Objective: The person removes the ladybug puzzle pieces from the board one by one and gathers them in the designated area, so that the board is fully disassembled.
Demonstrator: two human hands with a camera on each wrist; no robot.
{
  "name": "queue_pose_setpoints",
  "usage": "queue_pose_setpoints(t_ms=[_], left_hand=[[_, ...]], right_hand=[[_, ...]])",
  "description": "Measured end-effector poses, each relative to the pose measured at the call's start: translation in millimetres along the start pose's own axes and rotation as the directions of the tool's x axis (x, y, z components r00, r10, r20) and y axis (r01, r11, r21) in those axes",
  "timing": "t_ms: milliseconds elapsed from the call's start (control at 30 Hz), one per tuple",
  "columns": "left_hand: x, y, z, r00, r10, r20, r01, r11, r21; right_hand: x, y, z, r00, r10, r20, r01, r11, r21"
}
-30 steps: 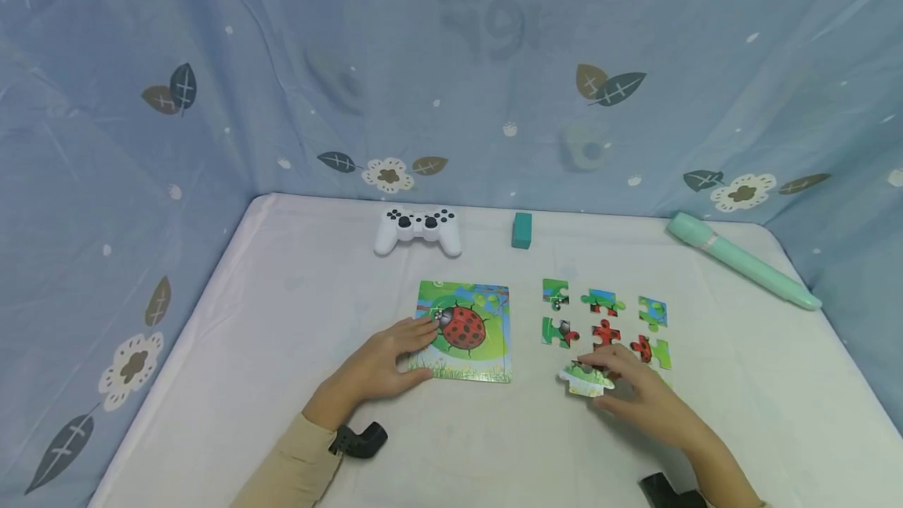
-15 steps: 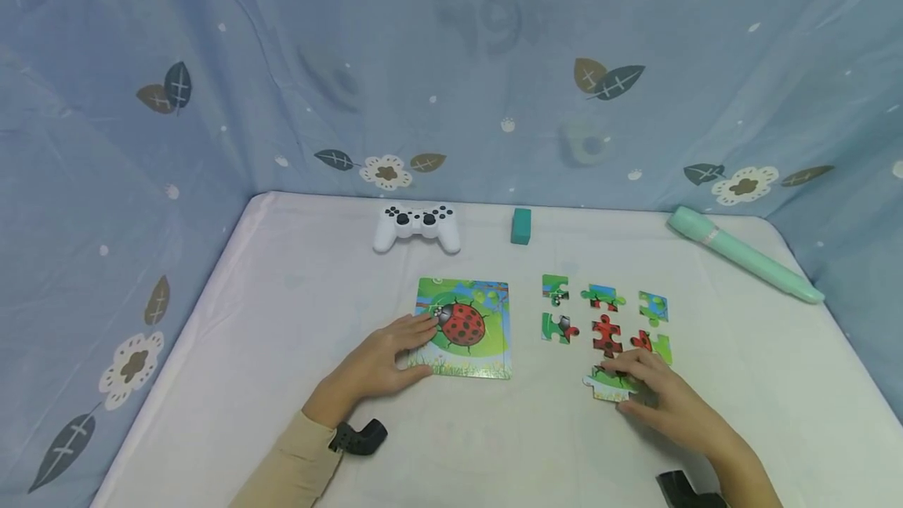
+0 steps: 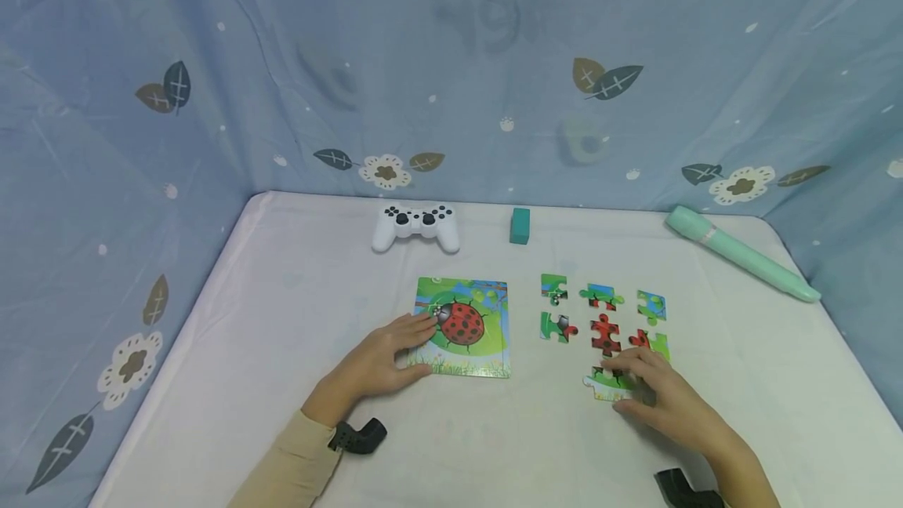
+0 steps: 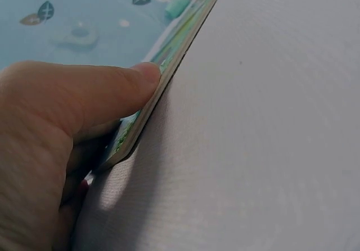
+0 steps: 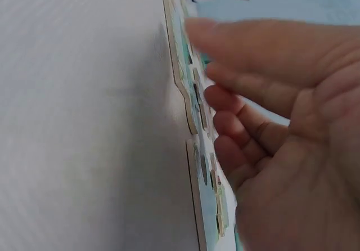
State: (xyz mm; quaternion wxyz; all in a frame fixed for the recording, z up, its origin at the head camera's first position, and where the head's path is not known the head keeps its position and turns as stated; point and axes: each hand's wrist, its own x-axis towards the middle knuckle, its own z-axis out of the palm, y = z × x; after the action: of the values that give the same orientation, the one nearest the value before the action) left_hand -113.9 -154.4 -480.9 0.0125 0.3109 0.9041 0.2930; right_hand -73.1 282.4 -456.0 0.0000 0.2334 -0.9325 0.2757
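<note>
My left hand (image 3: 388, 355) rests on the left side of a square ladybug picture board (image 3: 487, 343). In the left wrist view, its thumb lies along the near edge of the board (image 4: 147, 113). My right hand (image 3: 666, 390) hovers over a green bottom-edge jigsaw piece (image 3: 605, 392), its fingers loosely bent. The right wrist view shows this jigsaw piece (image 5: 179, 59) flat on the cloth, thumb beside it and not clearly gripping. Just beyond lies a red jigsaw piece (image 3: 605, 333). Another jigsaw piece (image 5: 198, 206) lies under the hand, hidden in the head view.
More jigsaw pieces, among them a ladybug-head piece (image 3: 557, 328) and a blue-green corner piece (image 3: 652, 306), lie in loose rows. Farther back are a white game controller (image 3: 416, 227), a teal block (image 3: 520, 226) and a mint-green tube-like case (image 3: 744, 253). A blue patterned curtain (image 3: 451, 85) borders the table.
My right hand has moved right with the green piece, which now lies flat below the red one. The left hand has stayed on the board.
</note>
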Motion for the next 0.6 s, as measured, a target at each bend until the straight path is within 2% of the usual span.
queue_pose_setpoints(t_ms=[133, 267, 467, 600], left_hand=[[-0.5, -0.1, 0.1, 1.0, -0.014, 0.004, 0.014, 1.0, -0.007], [-0.6, 0.2, 0.8, 1.0, -0.018, 0.004, 0.018, 1.0, -0.019], [-3.4, -4.1, -2.5, 1.0, -0.011, -0.026, 0.01, 1.0, -0.012], [-6.7, -11.0, -6.3, 0.998, -0.029, -0.048, 0.029, 0.999, 0.014]], right_hand=[[3.8, 0, 1, 0.998, -0.049, -0.04, 0.052, 0.995, 0.081], [10.5, -6, 0, 0.994, -0.097, -0.056, 0.106, 0.978, 0.179], [27.5, -26, 3, 0.998, -0.042, 0.046, 0.032, 0.981, 0.191], [45.4, -42, 10, 0.993, -0.079, 0.093, 0.059, 0.977, 0.203]])
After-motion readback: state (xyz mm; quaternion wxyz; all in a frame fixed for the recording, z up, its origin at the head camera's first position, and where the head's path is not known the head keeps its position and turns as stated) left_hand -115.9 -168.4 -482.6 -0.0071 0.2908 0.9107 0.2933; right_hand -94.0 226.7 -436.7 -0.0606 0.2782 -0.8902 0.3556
